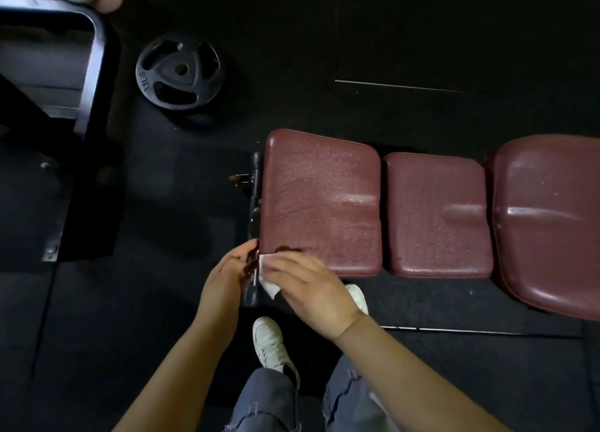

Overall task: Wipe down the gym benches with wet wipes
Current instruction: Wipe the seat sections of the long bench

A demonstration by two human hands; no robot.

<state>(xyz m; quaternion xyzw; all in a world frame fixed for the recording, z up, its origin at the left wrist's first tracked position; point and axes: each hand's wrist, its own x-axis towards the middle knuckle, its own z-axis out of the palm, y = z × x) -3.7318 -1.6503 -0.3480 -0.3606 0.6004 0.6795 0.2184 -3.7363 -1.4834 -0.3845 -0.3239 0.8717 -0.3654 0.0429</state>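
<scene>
Bench (321, 201), maroon pads, mid-frame, right pad cut off. Wipe (268, 277) at near-left corner, mostly hidden under right hand (308, 288), fingers flat on it. Left hand (224, 275) loosely curled beside bar (253, 223), grip unclear. Plate (180, 74) upper left.
</scene>
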